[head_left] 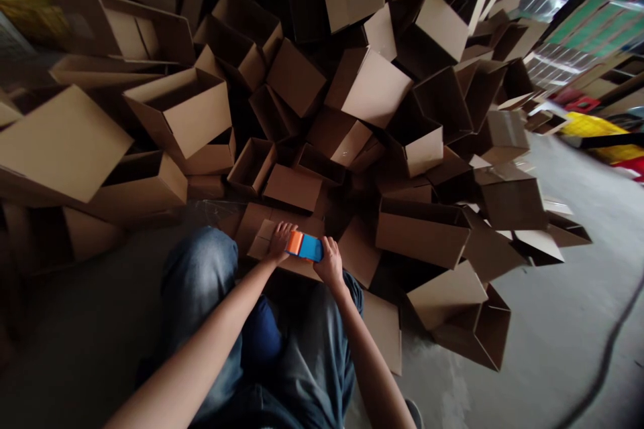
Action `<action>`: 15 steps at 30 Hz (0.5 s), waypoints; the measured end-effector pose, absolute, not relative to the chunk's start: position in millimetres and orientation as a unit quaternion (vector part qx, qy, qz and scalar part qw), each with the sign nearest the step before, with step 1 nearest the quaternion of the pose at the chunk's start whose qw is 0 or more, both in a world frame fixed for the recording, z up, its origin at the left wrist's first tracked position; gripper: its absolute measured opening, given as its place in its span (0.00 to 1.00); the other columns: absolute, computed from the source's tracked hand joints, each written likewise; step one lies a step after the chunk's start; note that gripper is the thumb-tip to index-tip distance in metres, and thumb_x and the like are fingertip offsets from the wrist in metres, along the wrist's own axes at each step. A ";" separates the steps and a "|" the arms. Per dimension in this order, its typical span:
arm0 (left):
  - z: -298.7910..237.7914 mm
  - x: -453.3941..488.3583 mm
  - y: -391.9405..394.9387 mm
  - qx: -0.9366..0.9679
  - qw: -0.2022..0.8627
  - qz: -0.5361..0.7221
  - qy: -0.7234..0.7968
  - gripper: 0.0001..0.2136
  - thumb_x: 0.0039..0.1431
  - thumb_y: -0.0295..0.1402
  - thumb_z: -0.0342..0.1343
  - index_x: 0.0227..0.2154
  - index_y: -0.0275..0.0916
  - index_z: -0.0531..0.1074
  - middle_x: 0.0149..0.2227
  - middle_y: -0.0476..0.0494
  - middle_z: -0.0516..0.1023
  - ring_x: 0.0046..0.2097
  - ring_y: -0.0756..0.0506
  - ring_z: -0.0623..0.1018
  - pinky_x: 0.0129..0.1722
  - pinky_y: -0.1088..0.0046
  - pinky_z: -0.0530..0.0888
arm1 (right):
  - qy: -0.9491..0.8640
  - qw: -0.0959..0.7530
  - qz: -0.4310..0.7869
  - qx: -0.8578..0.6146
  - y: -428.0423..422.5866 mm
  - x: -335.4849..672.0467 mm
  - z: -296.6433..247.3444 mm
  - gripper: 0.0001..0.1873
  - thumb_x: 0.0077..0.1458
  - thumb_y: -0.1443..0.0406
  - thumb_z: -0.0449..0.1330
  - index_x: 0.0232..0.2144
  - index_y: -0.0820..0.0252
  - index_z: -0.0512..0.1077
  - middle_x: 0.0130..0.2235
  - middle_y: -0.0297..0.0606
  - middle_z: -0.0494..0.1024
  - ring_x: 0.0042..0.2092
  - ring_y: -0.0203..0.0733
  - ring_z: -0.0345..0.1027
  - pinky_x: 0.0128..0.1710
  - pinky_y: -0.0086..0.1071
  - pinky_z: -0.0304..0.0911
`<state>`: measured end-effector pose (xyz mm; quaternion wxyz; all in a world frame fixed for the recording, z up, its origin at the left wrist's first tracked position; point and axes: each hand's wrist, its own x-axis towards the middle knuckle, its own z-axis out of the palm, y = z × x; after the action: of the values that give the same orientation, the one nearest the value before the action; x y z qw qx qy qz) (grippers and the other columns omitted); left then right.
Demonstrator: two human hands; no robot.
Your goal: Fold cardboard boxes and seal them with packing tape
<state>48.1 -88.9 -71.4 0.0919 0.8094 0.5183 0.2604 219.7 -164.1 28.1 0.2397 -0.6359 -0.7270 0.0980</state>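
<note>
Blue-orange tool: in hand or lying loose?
In hand: right hand grips the tool by its blue end; left hand is at the orange end, hold unclear.

Light is dim, brighter at upper right, with deep shadows and smeared edges.

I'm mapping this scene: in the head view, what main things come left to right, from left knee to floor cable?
Left knee, left hand, orange-and-blue object, right hand, long open box, floor cable.

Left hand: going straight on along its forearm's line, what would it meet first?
Probably the small brown box just ahead of the left hand, if it clears the cardboard beneath; depth is unclear.
</note>
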 end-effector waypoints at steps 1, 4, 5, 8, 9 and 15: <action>-72.7 49.8 -89.3 0.807 0.093 0.263 0.520 0.13 0.66 0.34 0.48 0.50 0.39 0.70 0.49 0.38 0.78 0.55 0.38 0.74 0.63 0.52 0.62 | -0.727 0.240 0.097 -0.636 -163.6 219.4 28.3 0.22 0.38 0.77 0.55 0.40 0.60 0.66 0.39 0.42 0.70 0.42 0.48 0.63 0.43 0.39 0.64; -75.7 54.5 -91.1 0.803 0.096 0.271 0.522 0.14 0.67 0.32 0.46 0.53 0.40 0.68 0.53 0.40 0.76 0.59 0.40 0.71 0.65 0.52 0.59 | -0.728 0.242 0.096 -0.634 -162.4 218.7 29.3 0.23 0.38 0.77 0.55 0.40 0.60 0.66 0.40 0.43 0.70 0.42 0.48 0.63 0.44 0.40 0.64; -76.2 55.4 -91.4 0.802 0.098 0.274 0.522 0.15 0.67 0.32 0.45 0.53 0.41 0.68 0.53 0.41 0.76 0.60 0.41 0.71 0.66 0.53 0.58 | -0.728 0.242 0.096 -0.634 -162.3 218.5 29.6 0.23 0.38 0.77 0.55 0.40 0.60 0.66 0.40 0.43 0.70 0.42 0.48 0.64 0.44 0.40 0.64; -75.7 55.5 -91.2 0.800 0.107 0.277 0.521 0.14 0.67 0.32 0.46 0.53 0.41 0.68 0.52 0.41 0.76 0.60 0.42 0.71 0.66 0.54 0.59 | -0.728 0.243 0.095 -0.634 -162.4 218.2 30.1 0.23 0.38 0.77 0.54 0.40 0.60 0.66 0.39 0.43 0.70 0.42 0.48 0.64 0.43 0.39 0.64; -74.8 54.9 -90.8 0.800 0.110 0.277 0.520 0.14 0.67 0.33 0.46 0.52 0.42 0.69 0.51 0.42 0.77 0.59 0.42 0.72 0.65 0.54 0.60 | -0.728 0.244 0.094 -0.634 -162.6 218.0 30.0 0.22 0.38 0.77 0.54 0.39 0.60 0.66 0.39 0.42 0.70 0.42 0.48 0.64 0.43 0.39 0.64; -64.5 52.6 -90.2 0.802 0.119 0.278 0.516 0.11 0.68 0.34 0.45 0.47 0.43 0.71 0.46 0.44 0.77 0.53 0.43 0.74 0.64 0.55 0.61 | -0.726 0.249 0.094 -0.634 -163.3 217.8 28.1 0.22 0.37 0.76 0.54 0.39 0.59 0.65 0.39 0.42 0.69 0.41 0.48 0.63 0.42 0.39 0.64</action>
<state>52.6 -90.2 -64.5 0.1186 0.8016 0.5159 0.2778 217.8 -163.3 28.1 0.2490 -0.6342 -0.7259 0.0939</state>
